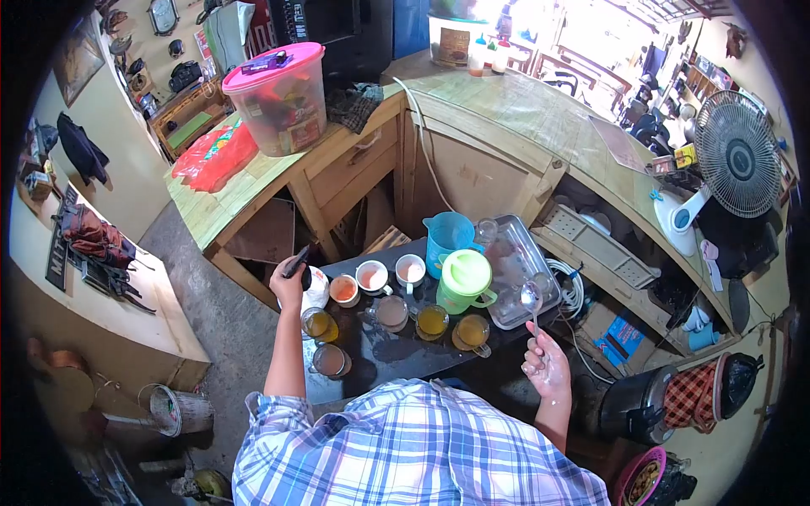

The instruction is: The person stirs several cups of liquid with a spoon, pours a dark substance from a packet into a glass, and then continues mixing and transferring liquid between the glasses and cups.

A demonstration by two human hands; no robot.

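Observation:
My left hand [289, 285] is closed around a small black object [297, 262], whose kind I cannot make out. A white container or bag [315, 288] is right beside that hand, partly hidden. In my right hand [548, 364], which has white smears on it, a metal spoon [531, 297] points upward. Between the hands, a dark low table [380, 363] bears white cups [371, 277] with orange-pink contents and several glass mugs [432, 322] of yellowish or brownish liquid. Behind them stand a green lidded pitcher [466, 278] and a blue pitcher [447, 236].
A clear plastic tray [516, 278] lies at the table's right end, near a coiled white cable [567, 291]. Wooden counters [489, 101] curve around the far side, with a pink-lidded tub [278, 101] and a fan [738, 156] on top. A bucket [181, 411] is at left.

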